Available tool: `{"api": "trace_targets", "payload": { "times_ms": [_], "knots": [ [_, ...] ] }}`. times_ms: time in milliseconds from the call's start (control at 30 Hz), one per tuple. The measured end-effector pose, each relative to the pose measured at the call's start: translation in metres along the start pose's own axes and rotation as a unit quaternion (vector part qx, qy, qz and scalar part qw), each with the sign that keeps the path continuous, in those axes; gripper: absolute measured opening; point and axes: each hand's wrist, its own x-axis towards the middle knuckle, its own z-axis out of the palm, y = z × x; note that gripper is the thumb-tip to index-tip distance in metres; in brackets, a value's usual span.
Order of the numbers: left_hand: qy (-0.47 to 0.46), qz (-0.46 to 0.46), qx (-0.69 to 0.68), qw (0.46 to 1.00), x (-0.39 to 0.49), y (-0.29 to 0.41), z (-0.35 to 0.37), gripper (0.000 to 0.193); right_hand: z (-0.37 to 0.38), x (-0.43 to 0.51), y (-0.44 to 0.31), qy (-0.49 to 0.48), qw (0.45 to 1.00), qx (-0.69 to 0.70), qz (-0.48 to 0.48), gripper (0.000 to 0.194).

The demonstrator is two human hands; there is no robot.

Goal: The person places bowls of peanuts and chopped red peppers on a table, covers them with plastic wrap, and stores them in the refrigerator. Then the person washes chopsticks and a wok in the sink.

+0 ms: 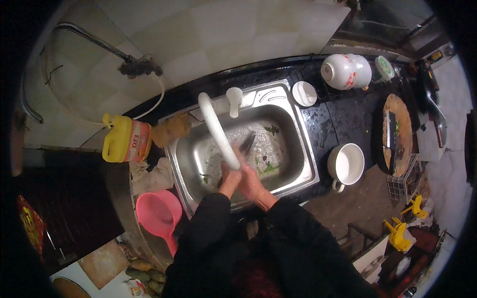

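Note:
Both my hands are together inside a stainless steel sink [311, 164], under the end of a curved white faucet spout [216, 130]. My left hand [230, 178] lies against my right hand [250, 182], and the spout covers part of their fingers. Whether they grip anything is not visible. Just beyond my right fingertips is a dark elongated shape [249, 143], too unclear to name. Shallow rippling water [257, 149] covers the sink floor. Bits of green leaf [270, 168] are scattered in it. Behind the spout stands the white faucet handle [234, 100].
A pink dipper [158, 212] and a yellow jug [123, 138] stand left of the sink. On the right are a white mug [348, 164], stacked bowls [344, 71], a small white dish [304, 94] and a round wooden cutting board [404, 138] with a cleaver [390, 130].

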Motion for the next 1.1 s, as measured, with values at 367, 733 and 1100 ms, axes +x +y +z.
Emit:
{"api": "trace_targets", "payload": {
  "times_ms": [367, 733, 1100],
  "knots": [
    [-0.111, -0.136, -0.177, 0.968, 0.017, -0.020, -0.020, 0.046, -0.009, -0.002, -0.003, -0.035, 0.993, -0.109, 0.041, 0.043],
    [-0.150, -0.057, -0.190, 0.968, -0.024, -0.022, -0.022, 0.049, -0.047, 0.034, -0.019, 0.051, 0.993, -0.005, -0.103, 0.032],
    [0.015, -0.028, -0.021, 0.999, -0.039, 0.009, -0.070, 0.041, -0.036, 0.039, -0.002, -0.008, 0.998, 0.044, 0.037, 0.025]
  ]
}}
